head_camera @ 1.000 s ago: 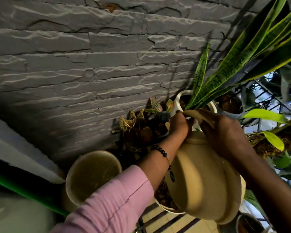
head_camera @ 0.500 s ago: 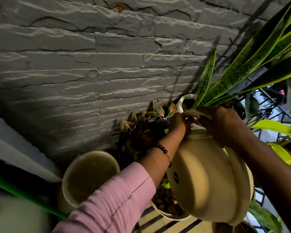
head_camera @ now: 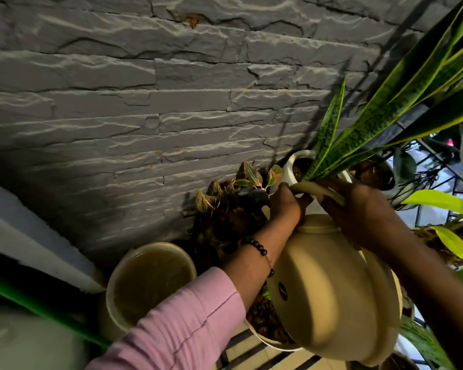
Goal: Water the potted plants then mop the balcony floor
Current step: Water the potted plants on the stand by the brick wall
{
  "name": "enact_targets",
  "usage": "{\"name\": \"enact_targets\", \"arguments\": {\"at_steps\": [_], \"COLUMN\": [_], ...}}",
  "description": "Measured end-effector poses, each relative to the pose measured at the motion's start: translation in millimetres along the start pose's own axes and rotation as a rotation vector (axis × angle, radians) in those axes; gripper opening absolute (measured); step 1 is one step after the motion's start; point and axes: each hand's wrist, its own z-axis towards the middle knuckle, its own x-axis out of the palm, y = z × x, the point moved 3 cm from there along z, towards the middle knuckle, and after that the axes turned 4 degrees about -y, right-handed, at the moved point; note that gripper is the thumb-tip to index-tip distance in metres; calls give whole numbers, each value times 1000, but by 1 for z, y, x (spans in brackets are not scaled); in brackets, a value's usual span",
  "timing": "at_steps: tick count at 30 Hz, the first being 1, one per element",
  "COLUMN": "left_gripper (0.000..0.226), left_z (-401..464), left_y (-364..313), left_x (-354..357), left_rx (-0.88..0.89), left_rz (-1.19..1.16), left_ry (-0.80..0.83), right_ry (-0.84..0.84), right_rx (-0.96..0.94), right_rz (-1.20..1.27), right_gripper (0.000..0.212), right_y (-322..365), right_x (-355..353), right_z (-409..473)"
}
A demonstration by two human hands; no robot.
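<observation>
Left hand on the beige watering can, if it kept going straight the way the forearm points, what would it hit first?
Probably the white ceramic pot holding the tall green striped snake plant, just beyond the left hand; depth is unclear from this view.

Slatted floor at the wall base carries a cream bucket and potted plants.

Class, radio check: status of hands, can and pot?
Both hands, left and right, grip watering can. Can tipped toward white pot. Snake plant leaves crowd the spout.
</observation>
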Motion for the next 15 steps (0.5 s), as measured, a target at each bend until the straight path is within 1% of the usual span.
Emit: {"name": "enact_targets", "arguments": {"at_steps": [3, 6, 9, 15], "left_gripper": [42, 41, 50, 56], "left_z": [-11, -27, -44, -73], "left_y": [15, 28, 40, 63], "left_x": [3, 2, 3, 7], "left_rx": [119, 246, 350, 477], "left_rz": [132, 205, 258, 355], "left_ry": [-13, -28, -30, 58], "right_ry": [-40, -38, -55, 69], "right_rx": [121, 237, 294, 385], "right_rz": [59, 127, 183, 415], "right_gripper": [37, 26, 17, 11], "right_y": [-12, -25, -30, -38], "right_x": [13, 29, 43, 72], "right_z": [-31, -67, -104, -156]}}
